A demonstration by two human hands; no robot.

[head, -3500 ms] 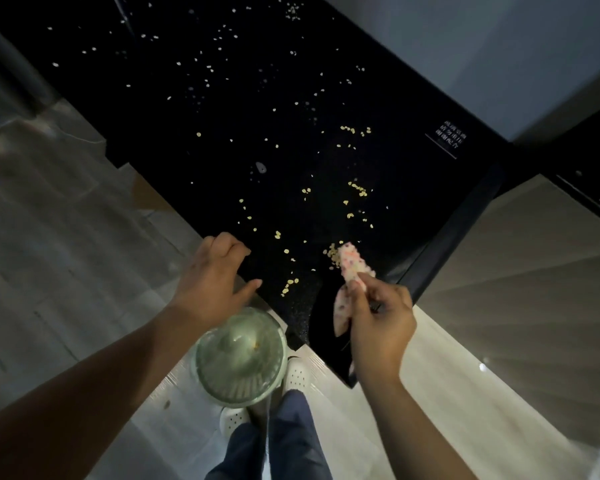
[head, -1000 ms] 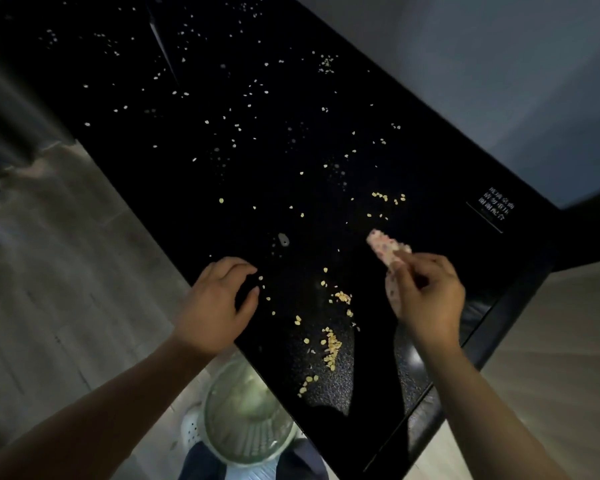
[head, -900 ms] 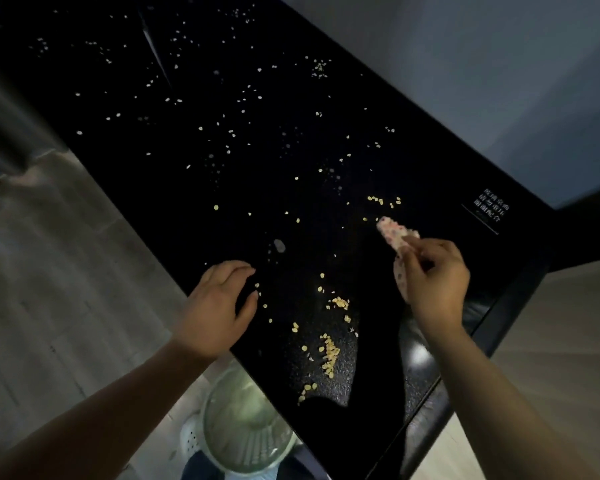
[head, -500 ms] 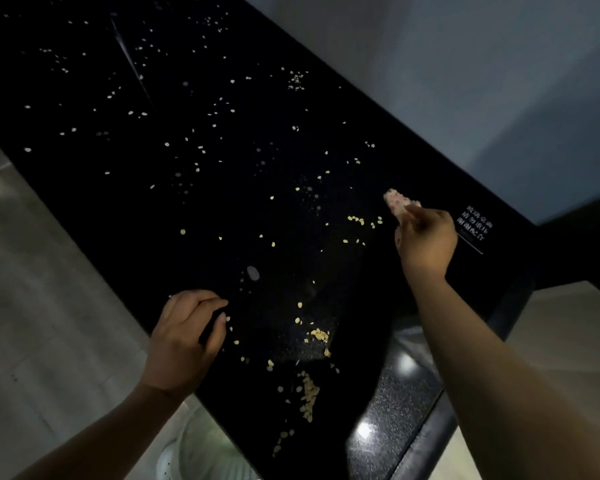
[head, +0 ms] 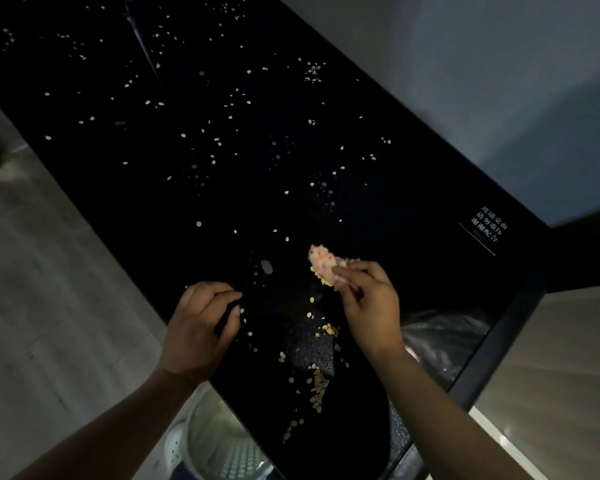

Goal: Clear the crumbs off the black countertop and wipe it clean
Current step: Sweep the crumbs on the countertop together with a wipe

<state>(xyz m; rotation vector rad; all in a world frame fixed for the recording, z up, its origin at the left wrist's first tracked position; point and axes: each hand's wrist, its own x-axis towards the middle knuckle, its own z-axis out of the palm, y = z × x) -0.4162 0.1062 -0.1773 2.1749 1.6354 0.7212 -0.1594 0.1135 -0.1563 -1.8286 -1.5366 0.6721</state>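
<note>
The right hand point(head: 368, 299) has come back toward the person. Half a second ago it was stretched out near the white printed label point(head: 488, 229) at the far side of the table point(head: 413, 188); now it sits mid-table, much nearer the front edge. It pinches a small pale cloth point(head: 321, 263) between thumb and fingertips, and a little clump of crumbs point(head: 317, 389) bunches against the cloth's lower edge. That reads as a pulling stroke, dragging crumbs from the back toward the loose trail already gathered near the front edge, just above the bin point(head: 222, 445) on the floor.

The job looks far from done: the far and left parts of the black table are dotted with crumbs, well apart from the cloth.

The right wrist is bent, forearm angled in from the lower right, cloth tip pointing up and left. The left hand point(head: 201, 327) sits at the table's front edge with fingers curled in and thumb beside them. Whether it grips the edge or only rests there cannot be told.
</note>
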